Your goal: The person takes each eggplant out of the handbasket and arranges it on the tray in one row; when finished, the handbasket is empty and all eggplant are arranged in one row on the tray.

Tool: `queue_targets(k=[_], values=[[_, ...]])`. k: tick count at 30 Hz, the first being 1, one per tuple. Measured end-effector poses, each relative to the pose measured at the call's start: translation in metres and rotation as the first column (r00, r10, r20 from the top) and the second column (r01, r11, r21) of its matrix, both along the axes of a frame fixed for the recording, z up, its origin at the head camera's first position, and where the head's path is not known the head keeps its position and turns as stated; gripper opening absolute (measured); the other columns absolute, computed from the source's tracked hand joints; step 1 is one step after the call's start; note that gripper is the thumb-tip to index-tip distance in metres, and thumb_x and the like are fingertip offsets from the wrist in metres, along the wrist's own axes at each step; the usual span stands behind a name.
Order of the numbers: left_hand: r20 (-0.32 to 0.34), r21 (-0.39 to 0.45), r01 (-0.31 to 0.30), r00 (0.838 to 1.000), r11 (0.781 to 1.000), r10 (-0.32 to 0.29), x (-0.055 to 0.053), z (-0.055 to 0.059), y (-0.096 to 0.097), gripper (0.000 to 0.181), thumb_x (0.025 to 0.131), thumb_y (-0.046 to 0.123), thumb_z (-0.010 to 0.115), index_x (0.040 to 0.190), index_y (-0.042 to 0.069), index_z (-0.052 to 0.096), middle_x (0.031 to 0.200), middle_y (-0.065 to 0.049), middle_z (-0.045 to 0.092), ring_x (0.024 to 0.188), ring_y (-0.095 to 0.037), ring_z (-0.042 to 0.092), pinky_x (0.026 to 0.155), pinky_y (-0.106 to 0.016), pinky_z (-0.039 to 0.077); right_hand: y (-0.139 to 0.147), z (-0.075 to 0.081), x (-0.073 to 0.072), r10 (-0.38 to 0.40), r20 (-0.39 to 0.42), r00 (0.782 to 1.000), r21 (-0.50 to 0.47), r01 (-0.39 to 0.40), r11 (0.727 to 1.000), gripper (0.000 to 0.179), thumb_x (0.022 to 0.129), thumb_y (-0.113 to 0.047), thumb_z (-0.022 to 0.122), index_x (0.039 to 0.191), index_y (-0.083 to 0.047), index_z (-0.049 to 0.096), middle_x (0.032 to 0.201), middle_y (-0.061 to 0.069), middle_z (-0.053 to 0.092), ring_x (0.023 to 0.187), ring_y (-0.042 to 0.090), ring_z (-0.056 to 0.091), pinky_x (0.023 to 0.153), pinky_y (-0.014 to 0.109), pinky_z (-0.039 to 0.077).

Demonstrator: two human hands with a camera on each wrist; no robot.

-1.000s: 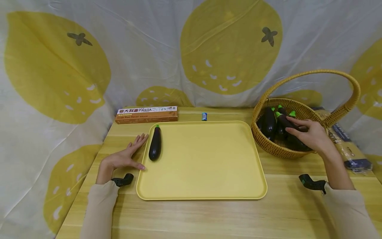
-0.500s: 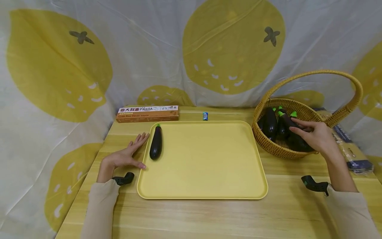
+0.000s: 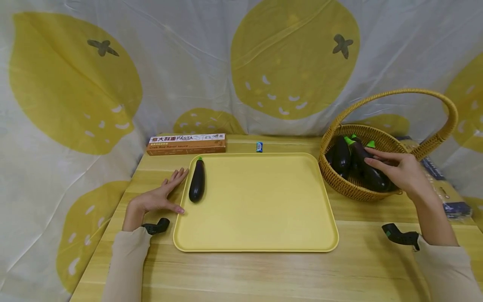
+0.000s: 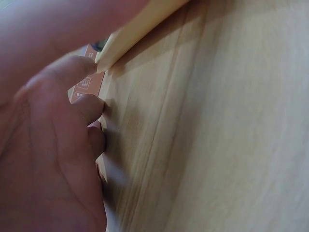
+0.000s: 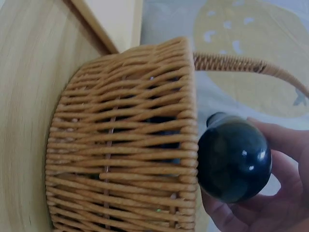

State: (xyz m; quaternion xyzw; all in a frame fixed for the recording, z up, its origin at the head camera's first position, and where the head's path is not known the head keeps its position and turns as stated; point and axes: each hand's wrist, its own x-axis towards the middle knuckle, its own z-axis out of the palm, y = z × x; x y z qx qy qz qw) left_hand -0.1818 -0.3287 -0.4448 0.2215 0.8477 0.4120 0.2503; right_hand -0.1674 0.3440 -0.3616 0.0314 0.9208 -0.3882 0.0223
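In the head view, a dark purple eggplant (image 3: 366,165) with a green stem end lies at the top of the pile in the wicker basket (image 3: 349,189). My right hand (image 3: 404,170) grips it from the right, its rounded bottom (image 5: 235,162) showing between thumb and fingers in the right wrist view. More eggplants (image 3: 341,155) lie in the basket beside it, partly hidden. On the left, my left hand (image 3: 158,198) has its fingers spread, with thumb and index finger at the yellow tray's (image 3: 260,205) left edge. One eggplant (image 3: 197,181) lies on the tray near that hand.
A pasta box (image 3: 185,144) lies behind the tray's left end, and a small blue packet (image 3: 259,147) lies behind its middle. The basket's tall handle (image 3: 400,91) arches over its opening. Wrapped packages (image 3: 445,188) lie to the right of the basket.
The gripped eggplant has shifted and turned within the basket, and more of its body shows clear of my right hand. The left hand and the tray have stayed put.
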Motion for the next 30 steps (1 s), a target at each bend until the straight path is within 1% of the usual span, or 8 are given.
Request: queue_targets(k=[4,6,10,16,21,24,27,30], values=[[-0.006,-0.003,0.005,1.000,1.000,-0.005,0.000,0.000,0.000,0.125,0.082,0.019,0.089,0.167,0.008,-0.002,0.170,-0.020,-0.026,0.154,-0.044,-0.030,0.119,-0.070,-0.025,-0.005,0.004,0.007,0.031,0.033,0.999,-0.040,-0.030,0.999,0.061,0.098,-0.054,0.064,0.151,-0.025,0.056,0.098,-0.015,0.058,0.040,0.017,0.025,0.038,0.038,0.031],[-0.006,-0.003,0.007,1.000,1.000,-0.007,0.000,0.000,0.000,0.125,0.082,0.019,0.088,0.167,0.008,-0.002,0.170,-0.020,-0.026,0.154,-0.044,-0.031,0.119,-0.070,-0.025,-0.010,0.006,0.010,0.046,0.040,0.998,-0.063,-0.043,0.997,0.059,0.099,-0.051,0.065,0.151,-0.025,0.056,0.094,-0.017,0.060,0.039,0.018,0.024,0.037,0.038,0.031],[-0.007,0.001,0.010,1.000,1.000,-0.010,0.000,0.000,0.000,0.125,0.082,0.019,0.088,0.167,0.008,-0.002,0.170,-0.020,-0.026,0.154,-0.045,-0.031,0.119,-0.070,-0.025,-0.020,0.008,0.017,0.082,0.031,0.996,-0.099,-0.078,0.992,0.054,0.101,-0.044,0.066,0.150,-0.023,0.057,0.056,-0.009,0.042,0.038,0.021,0.023,0.038,0.038,0.030],[-0.018,-0.004,0.014,1.000,1.000,-0.015,-0.001,-0.001,0.000,0.124,0.082,0.019,0.088,0.167,0.008,-0.002,0.170,-0.020,-0.025,0.154,-0.045,-0.030,0.119,-0.071,-0.025,-0.037,0.013,0.026,0.184,-0.034,0.982,-0.112,-0.187,0.976,0.049,0.103,-0.032,0.066,0.150,-0.019,0.057,0.056,-0.009,0.038,0.042,0.021,0.025,0.040,0.036,0.029],[-0.016,-0.002,0.016,1.000,1.000,-0.016,0.000,-0.001,-0.001,0.124,0.082,0.019,0.088,0.167,0.008,-0.002,0.170,-0.020,-0.026,0.154,-0.045,-0.030,0.118,-0.071,-0.025,-0.061,0.020,0.030,0.234,-0.071,0.970,-0.075,-0.239,0.968,0.046,0.103,-0.030,0.066,0.147,-0.019,0.061,0.078,-0.005,0.058,0.051,0.019,0.032,0.042,0.034,0.031],[-0.009,0.006,0.016,1.000,1.000,-0.016,0.000,-0.001,-0.001,0.124,0.083,0.019,0.088,0.167,0.008,-0.002,0.170,-0.019,-0.026,0.154,-0.044,-0.031,0.118,-0.070,-0.026,-0.082,0.023,0.030,0.269,-0.064,0.961,-0.074,-0.273,0.959,0.044,0.103,-0.031,0.066,0.145,-0.020,0.063,0.111,0.005,0.072,0.057,0.024,0.037,0.044,0.035,0.032],[-0.012,0.006,0.014,1.000,1.000,-0.014,0.000,-0.001,-0.001,0.124,0.083,0.019,0.088,0.167,0.008,-0.002,0.170,-0.019,-0.026,0.154,-0.044,-0.031,0.118,-0.070,-0.026,-0.106,0.024,0.026,0.307,-0.044,0.951,-0.088,-0.310,0.947,0.043,0.102,-0.034,0.067,0.143,-0.022,0.065,0.137,0.017,0.066,0.087,0.026,0.060,0.047,0.033,0.034],[-0.017,0.000,0.014,1.000,1.000,-0.014,0.000,-0.001,-0.002,0.123,0.083,0.020,0.087,0.167,0.009,-0.002,0.171,-0.019,-0.025,0.154,-0.044,-0.030,0.119,-0.070,-0.026,-0.129,0.021,0.017,0.341,-0.042,0.939,-0.096,-0.344,0.934,0.042,0.101,-0.035,0.068,0.140,-0.021,0.067,0.140,0.018,0.065,0.109,0.034,0.060,0.048,0.030,0.036]])
